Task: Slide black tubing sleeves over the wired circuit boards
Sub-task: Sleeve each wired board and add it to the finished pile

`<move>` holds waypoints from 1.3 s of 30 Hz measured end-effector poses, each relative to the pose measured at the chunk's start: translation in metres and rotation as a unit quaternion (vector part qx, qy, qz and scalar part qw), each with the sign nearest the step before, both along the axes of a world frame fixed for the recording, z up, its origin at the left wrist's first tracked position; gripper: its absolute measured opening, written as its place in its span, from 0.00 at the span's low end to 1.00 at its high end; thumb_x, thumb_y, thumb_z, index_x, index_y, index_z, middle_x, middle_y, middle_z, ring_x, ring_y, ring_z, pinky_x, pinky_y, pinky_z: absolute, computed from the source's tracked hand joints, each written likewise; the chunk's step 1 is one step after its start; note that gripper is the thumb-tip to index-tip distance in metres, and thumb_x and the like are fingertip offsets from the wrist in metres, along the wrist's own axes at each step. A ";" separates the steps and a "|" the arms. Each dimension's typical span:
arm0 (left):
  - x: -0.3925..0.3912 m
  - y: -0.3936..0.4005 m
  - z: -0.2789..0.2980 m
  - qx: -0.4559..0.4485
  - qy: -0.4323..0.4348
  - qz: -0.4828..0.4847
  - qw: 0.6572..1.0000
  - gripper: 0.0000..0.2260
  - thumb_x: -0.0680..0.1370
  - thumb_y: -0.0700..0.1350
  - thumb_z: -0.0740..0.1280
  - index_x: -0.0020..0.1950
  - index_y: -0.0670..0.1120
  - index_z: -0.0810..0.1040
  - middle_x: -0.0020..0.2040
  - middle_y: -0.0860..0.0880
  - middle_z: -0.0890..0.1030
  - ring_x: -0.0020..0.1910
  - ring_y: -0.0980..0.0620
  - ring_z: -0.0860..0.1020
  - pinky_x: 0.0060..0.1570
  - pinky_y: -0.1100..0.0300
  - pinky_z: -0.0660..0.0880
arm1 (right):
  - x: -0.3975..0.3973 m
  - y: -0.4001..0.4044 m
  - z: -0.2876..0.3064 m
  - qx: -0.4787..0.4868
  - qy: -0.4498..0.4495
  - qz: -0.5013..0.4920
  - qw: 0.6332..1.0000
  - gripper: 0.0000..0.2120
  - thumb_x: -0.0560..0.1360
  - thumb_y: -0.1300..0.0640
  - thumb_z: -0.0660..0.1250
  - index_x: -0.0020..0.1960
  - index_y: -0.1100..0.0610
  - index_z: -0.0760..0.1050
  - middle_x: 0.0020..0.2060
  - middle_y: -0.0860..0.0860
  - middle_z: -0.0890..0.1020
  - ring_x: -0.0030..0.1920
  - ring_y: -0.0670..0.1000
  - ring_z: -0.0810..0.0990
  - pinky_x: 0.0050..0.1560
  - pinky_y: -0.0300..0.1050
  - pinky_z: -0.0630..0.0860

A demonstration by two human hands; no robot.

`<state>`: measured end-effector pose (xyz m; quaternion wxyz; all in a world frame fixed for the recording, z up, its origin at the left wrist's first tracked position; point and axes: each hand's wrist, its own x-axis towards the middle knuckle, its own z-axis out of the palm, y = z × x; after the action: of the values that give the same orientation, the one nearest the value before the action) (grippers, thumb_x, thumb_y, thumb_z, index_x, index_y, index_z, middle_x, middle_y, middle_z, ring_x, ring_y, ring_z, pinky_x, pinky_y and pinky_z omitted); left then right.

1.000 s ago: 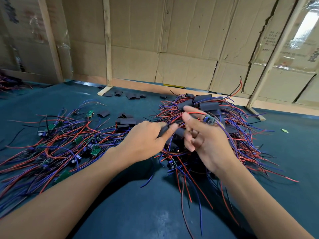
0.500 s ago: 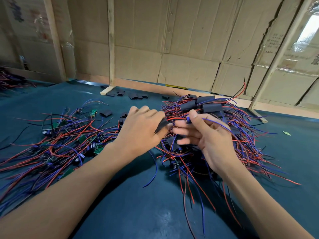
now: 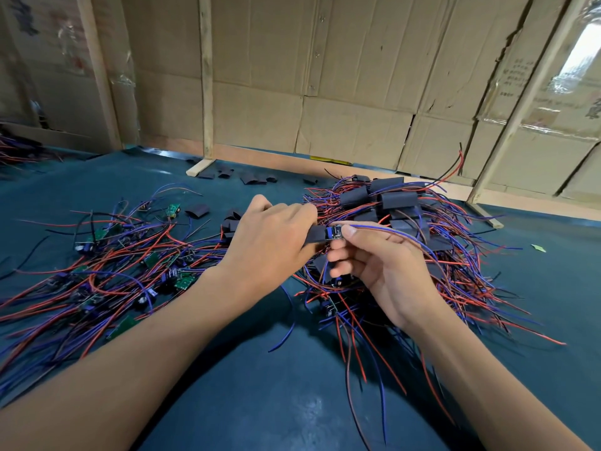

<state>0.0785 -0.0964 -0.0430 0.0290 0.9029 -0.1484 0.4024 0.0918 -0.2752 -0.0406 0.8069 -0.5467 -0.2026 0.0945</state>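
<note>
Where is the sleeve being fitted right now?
Head view, centre: the black sleeve is gripped by the left hand, its open end meeting the circuit board pinched by the right hand.

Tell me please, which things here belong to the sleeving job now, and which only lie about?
In use: left hand, sleeve, board, right hand.

Lying about: bare boards pile, sleeved pile, spare sleeves, green scrap.
</note>
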 end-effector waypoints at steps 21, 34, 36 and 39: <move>-0.003 -0.011 -0.007 -0.005 0.062 0.054 0.997 0.11 0.75 0.41 0.67 0.54 0.45 0.68 0.43 0.47 0.78 0.32 0.37 0.77 0.29 0.54 0.61 | -0.001 0.000 -0.001 -0.003 -0.003 0.032 0.999 0.10 0.68 0.57 0.77 0.46 0.61 0.83 0.37 0.60 0.81 0.38 0.61 0.84 0.34 0.48 0.81; -0.003 -0.013 -0.011 -0.050 0.038 0.044 0.997 0.22 0.80 0.56 0.62 0.72 0.51 0.66 0.56 0.50 0.75 0.52 0.48 0.78 0.31 0.52 0.74 | 0.011 -0.013 0.014 0.060 -0.028 -0.120 0.991 0.03 0.72 0.67 0.71 0.45 0.62 0.79 0.33 0.55 0.82 0.32 0.53 0.82 0.34 0.43 0.80; -0.003 -0.010 -0.011 -0.032 0.012 0.069 0.997 0.18 0.82 0.57 0.58 0.68 0.50 0.71 0.53 0.50 0.77 0.50 0.48 0.78 0.29 0.56 0.69 | 0.017 -0.023 0.020 0.086 -0.003 -0.137 0.987 0.03 0.75 0.67 0.68 0.44 0.61 0.79 0.33 0.53 0.81 0.32 0.51 0.81 0.35 0.42 0.80; -0.001 -0.007 -0.010 -0.018 -0.008 0.053 0.998 0.18 0.83 0.57 0.55 0.67 0.49 0.74 0.50 0.48 0.77 0.48 0.45 0.76 0.32 0.54 0.69 | 0.023 -0.033 0.025 0.137 0.042 -0.164 0.976 0.06 0.76 0.66 0.68 0.41 0.60 0.79 0.29 0.50 0.78 0.33 0.50 0.82 0.38 0.40 0.81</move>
<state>0.0778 -0.1036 -0.0527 0.0228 0.9055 -0.0927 0.4135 0.1143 -0.3082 -0.0154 0.8865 -0.4522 -0.0875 -0.0450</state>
